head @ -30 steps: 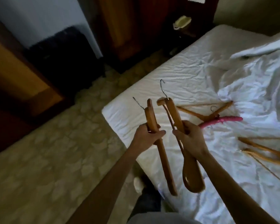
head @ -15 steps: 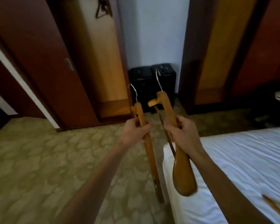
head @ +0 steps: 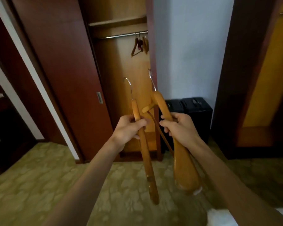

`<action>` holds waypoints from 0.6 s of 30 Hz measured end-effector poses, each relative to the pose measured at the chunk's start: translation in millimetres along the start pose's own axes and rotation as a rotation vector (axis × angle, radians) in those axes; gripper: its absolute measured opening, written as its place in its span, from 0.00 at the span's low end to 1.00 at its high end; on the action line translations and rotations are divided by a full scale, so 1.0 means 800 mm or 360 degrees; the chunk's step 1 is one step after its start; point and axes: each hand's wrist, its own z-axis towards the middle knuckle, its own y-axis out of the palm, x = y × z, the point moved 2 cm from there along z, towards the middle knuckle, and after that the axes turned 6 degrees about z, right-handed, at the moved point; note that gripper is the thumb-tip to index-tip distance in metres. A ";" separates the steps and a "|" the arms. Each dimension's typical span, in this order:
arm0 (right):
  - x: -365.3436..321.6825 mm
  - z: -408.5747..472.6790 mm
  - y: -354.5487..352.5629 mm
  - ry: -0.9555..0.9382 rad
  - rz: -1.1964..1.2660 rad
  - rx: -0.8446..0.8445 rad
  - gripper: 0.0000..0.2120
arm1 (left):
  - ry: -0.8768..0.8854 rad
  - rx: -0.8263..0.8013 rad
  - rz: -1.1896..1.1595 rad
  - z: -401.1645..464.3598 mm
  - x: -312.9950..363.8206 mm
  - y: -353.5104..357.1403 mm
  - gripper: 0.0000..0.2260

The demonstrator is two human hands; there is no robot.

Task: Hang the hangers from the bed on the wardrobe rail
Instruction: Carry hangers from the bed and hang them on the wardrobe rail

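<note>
Left grip: the left hand [head: 128,129] has its fingers and thumb curled tight round a slim wooden hanger [head: 144,144], clamped on the upper part of the wood just under the wire hook.
Slim hanger: seen edge-on and close to upright, hook at 12 o'clock, lower end tilted toward 5 o'clock over the floor.
Right grip: the right hand [head: 180,128] is closed on a broad wooden hanger [head: 182,160] – fingers wrapped round the front of its upper arm, thumb behind.
Broad hanger: hook up at 12 o'clock, wide rounded shoulder end hanging low at 6 o'clock; its thin crossbar runs slantwise between the two hands.
Hands: side by side near the middle of the view, close together but not touching.
Wardrobe rail [head: 119,36]: metal, at 12 o'clock from the hands, well above them inside the open wardrobe [head: 121,70], under a wooden shelf.
Hung hangers [head: 140,44]: a small cluster already on the rail, bunched at its right end.
Sliding door [head: 59,70]: dark red wood, at 10 o'clock, pushed aside.
Suitcases [head: 189,111]: black, on the floor at 2 o'clock against the pale wall.
Floor [head: 39,185]: patterned, yellowish green.
Bed [head: 222,217]: only a white corner at 5 o'clock – no hangers visible on it.
</note>
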 end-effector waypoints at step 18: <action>0.019 0.551 0.185 -0.0064 0.0228 -0.0146 0.07 | 0.0054 0.0143 -0.0183 0.535 -0.065 -0.180 0.12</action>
